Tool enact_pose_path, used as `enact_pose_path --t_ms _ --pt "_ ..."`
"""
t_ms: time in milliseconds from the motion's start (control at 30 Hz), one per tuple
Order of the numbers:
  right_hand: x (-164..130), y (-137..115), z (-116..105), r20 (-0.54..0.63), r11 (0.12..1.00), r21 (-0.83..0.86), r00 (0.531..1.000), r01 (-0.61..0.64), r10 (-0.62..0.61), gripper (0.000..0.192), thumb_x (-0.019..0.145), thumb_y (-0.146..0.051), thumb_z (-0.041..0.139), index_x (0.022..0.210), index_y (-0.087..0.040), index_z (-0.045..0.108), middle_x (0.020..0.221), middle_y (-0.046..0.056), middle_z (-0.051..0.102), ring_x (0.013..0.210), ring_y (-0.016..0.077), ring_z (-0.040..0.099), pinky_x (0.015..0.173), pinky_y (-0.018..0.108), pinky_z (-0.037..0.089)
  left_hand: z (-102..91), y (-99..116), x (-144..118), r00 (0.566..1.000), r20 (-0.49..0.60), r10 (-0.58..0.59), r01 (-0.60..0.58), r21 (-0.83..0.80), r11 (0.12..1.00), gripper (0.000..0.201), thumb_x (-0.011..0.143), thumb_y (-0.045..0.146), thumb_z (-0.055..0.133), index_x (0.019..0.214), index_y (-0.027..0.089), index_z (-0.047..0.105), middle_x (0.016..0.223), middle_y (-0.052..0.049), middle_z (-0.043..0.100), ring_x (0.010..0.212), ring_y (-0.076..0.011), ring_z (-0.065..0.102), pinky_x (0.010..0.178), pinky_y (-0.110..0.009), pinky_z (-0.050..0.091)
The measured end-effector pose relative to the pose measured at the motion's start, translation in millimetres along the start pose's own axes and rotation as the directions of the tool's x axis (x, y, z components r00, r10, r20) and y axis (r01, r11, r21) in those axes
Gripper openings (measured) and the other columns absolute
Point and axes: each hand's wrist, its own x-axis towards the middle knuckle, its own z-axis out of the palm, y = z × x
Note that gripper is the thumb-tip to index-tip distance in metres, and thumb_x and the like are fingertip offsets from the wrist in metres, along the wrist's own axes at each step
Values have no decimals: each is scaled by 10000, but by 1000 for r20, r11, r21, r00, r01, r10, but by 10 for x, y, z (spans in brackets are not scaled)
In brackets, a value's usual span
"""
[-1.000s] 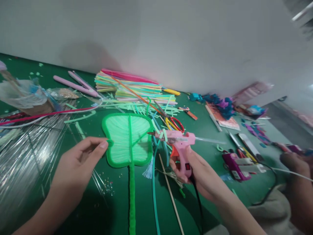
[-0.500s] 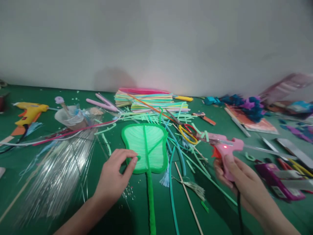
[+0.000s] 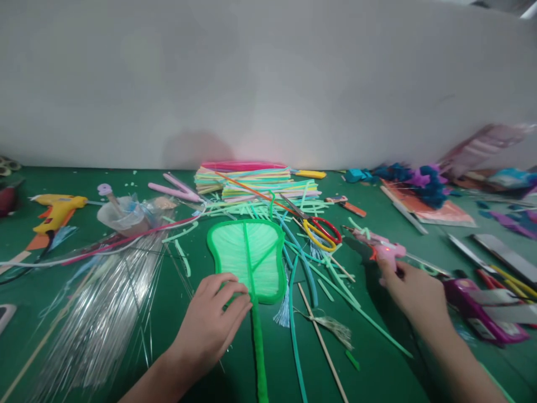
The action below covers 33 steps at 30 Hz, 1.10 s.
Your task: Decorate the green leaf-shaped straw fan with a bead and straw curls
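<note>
A green leaf-shaped fan (image 3: 235, 246) with a dark green rim, raised veins and a fuzzy green stem (image 3: 259, 352) lies in the middle of the table. Over its lower left edge is my left hand (image 3: 220, 313), closed, the bent fingertips at the base of the stem. What those fingers hold, if anything, is hidden. Off to the right, my right hand (image 3: 413, 291) grips a pink hot glue gun (image 3: 388, 252) low over the table, its nozzle pointing left and its red light lit. Scissors (image 3: 321, 229) with yellow and red handles lie between fan and glue gun.
Pipe cleaners (image 3: 251, 182) are stacked at the back, with cut pieces strewn before them. A yellow glue gun (image 3: 59, 210), a cup (image 3: 121, 215) and clear strips (image 3: 104, 313) lie left. At right are a purple box (image 3: 482, 313) and a knife (image 3: 467, 252).
My right hand has lowered the pink glue gun toward the table. My left hand has shifted right and down to the stem's base; the small green piece it pinched no longer shows clearly.
</note>
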Motion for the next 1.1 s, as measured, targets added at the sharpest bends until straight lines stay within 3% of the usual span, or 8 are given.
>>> enact_pose_path --t_ms 200,333,433,533,700,800,867,1100 --pt "18 29 112 -61 965 -258 996 49 -67 533 959 -433 299 673 -167 662 658 141 593 626 296 602 542 340 354 -101 -132 31 987 -43 -157 154 -67 986 140 877 255 637 1007 212 663 1000 -49 707 1021 -232 585 908 -401 461" --pt "-145 -106 -58 -184 952 -307 980 15 -75 515 936 -505 347 948 -111 678 911 216 664 661 329 632 492 347 336 -321 -388 80 881 -160 -445 444 -47 895 166 927 267 536 1032 225 657 1053 -64 689 1048 -230 587 970 -407 431" --pt "-366 -331 -150 -310 979 -135 932 150 -186 431 913 -500 411 985 -143 642 911 152 687 691 292 648 541 349 406 -408 -559 73 796 -172 -581 584 -37 811 224 944 334 479 1062 244 646 1087 -63 681 1076 -239 590 974 -397 429" --pt "-755 -700 -110 -106 895 149 906 421 -409 332 934 -451 438 841 -199 633 739 56 679 588 197 632 566 300 446 -401 -646 38 772 -113 -625 630 1 777 285 941 391 457 1100 233 632 1103 -68 690 1065 -254 602 918 -386 454" --pt "-1570 -1294 361 205 667 243 635 704 -745 307 912 -428 509 730 -197 599 599 50 679 450 195 629 421 268 315 -401 -716 2 721 -35 -692 693 50 719 316 917 423 461 1068 226 657 1004 -59 729 916 -245 651 762 -329 476" --pt "-1803 -1426 661 225 701 129 668 701 -710 226 869 -404 553 795 -192 584 528 57 663 383 243 625 372 281 164 -420 -752 0 678 40 -734 733 43 679 319 915 430 456 1030 222 669 881 -36 739 768 -211 663 682 -299 477" --pt "-1808 -1419 742 217 739 82 712 669 -668 135 880 -306 524 817 -191 560 510 52 652 373 249 625 382 285 125 -411 -757 1 702 47 -711 708 59 704 316 920 418 450 1017 214 672 881 -39 738 784 -209 666 701 -302 481" --pt "-1572 -1251 505 327 781 124 718 612 -614 138 876 -226 477 747 -204 519 526 22 647 448 204 651 426 286 171 -331 -718 -17 754 29 -657 657 10 754 279 928 392 464 972 225 683 903 -32 729 820 -212 669 745 -342 518"
